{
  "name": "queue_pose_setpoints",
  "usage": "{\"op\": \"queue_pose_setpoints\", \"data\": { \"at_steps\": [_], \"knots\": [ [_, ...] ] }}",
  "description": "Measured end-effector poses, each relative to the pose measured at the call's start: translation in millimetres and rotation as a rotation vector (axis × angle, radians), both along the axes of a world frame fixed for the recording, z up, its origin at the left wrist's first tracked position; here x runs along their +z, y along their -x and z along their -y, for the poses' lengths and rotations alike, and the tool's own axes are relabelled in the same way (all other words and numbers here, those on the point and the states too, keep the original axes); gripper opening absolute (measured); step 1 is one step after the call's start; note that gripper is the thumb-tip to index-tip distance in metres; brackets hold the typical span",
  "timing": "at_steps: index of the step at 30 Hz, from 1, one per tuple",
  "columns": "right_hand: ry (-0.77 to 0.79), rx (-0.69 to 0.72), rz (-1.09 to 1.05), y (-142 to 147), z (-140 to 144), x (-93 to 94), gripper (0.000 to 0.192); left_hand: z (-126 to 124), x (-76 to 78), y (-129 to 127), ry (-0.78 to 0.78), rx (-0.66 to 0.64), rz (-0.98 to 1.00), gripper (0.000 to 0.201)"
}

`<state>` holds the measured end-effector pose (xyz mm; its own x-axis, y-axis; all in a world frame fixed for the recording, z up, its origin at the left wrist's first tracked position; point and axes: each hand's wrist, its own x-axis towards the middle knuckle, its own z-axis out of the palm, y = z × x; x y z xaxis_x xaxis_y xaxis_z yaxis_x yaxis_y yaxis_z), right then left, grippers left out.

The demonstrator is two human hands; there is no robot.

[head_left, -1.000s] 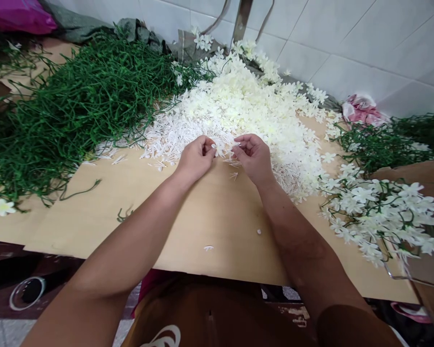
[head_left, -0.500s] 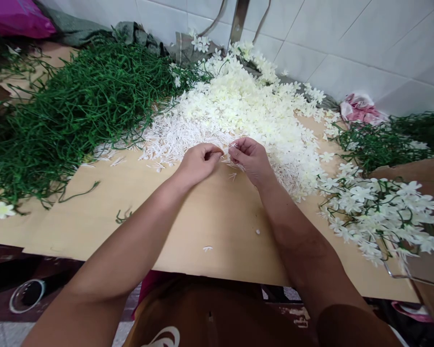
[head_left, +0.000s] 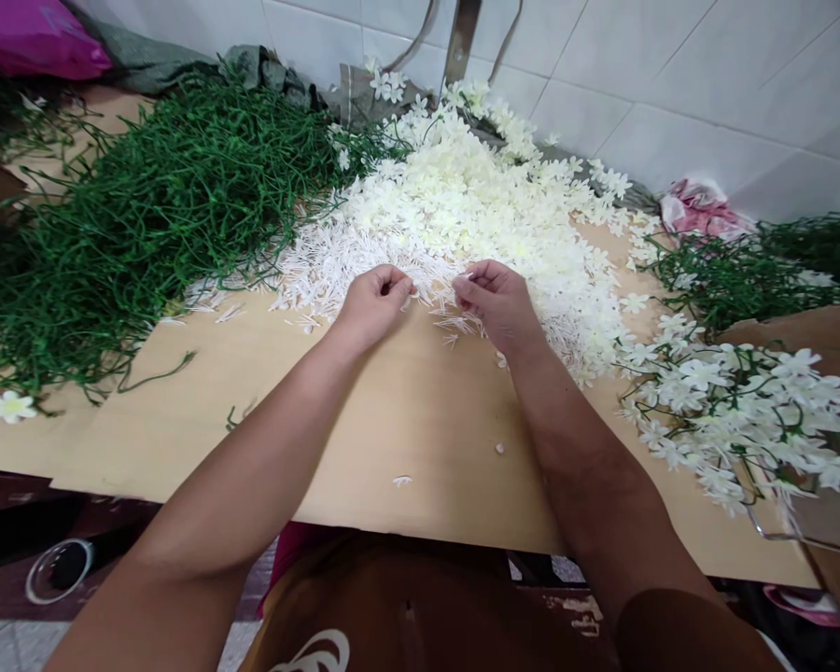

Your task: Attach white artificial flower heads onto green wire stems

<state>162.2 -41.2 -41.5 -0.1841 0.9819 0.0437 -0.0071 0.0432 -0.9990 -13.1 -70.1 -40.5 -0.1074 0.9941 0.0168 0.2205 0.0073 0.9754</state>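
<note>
Both hands have drifted apart a bit vs 0.5 s ago, now sitting at the near edge of the white pile; left hand (head_left: 372, 306) is curled w/ fingertips pinched narrow on what looks like a small white stamen piece, right hand (head_left: 498, 304) likewise pinched on a tiny white bit, too small to ID. Loose stamen pieces (head_left: 336, 266) lie right under & just beyond the fingers, cream petals (head_left: 476, 201) heaped past them, green stems (head_left: 154, 196) far left of the left fingers, finished sprays (head_left: 735, 411) right of the right fingers. Best, I judge, to take one piece at a time & keep the pinch at the tips.
</note>
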Motion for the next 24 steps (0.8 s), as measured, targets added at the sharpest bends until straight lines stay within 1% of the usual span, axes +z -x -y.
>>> {"op": "queue_pose_setpoints", "data": {
  "at_steps": [3,5,6,7,9,10,12,14,16,20,24],
  "knots": [
    [-0.047,-0.181,0.091,-6.4,-4.6,0.6,0.02,-2.6,-4.3,3.4,-0.013,0.031,-0.039,0.014],
    [-0.136,-0.212,0.195,-5.7,-2.0,3.8,0.008,-2.2,-7.2,4.2,-0.043,0.017,-0.089,0.008],
    [-0.2,-0.199,0.257,-3.8,1.0,6.0,0.006,-1.7,-8.4,4.3,-0.061,0.004,-0.12,0.005],
    [-0.276,-0.173,0.324,-1.2,4.8,8.3,0.008,-1.0,-9.5,4.3,-0.08,-0.007,-0.15,0.007],
    [-0.431,-0.104,0.447,5.2,13.0,12.4,0.013,0.1,-10.7,4.7,-0.118,-0.015,-0.198,0.016],
    [-0.49,-0.073,0.492,8.5,16.6,13.7,0.014,0.5,-10.8,5.0,-0.134,-0.015,-0.212,0.021],
    [-0.552,-0.034,0.543,14.2,21.6,14.4,0.012,1.0,-10.1,5.6,-0.156,-0.008,-0.213,0.024],
    [-0.552,-0.032,0.559,18.4,23.9,13.0,0.008,1.5,-8.6,5.6,-0.156,-0.013,-0.197,0.023],
    [-0.517,-0.044,0.558,21.4,24.8,11.3,0.006,2.2,-7.3,4.9,-0.147,-0.031,-0.183,0.021],
    [-0.442,-0.052,0.56,25.9,27.7,11.1,0.013,3.2,-8.1,3.3,-0.162,-0.079,-0.17,0.022],
    [-0.462,-0.04,0.587,29.1,31.8,13.5,0.016,2.6,-9.9,4.5,-0.162,-0.068,-0.194,0.023]
  ]
}}
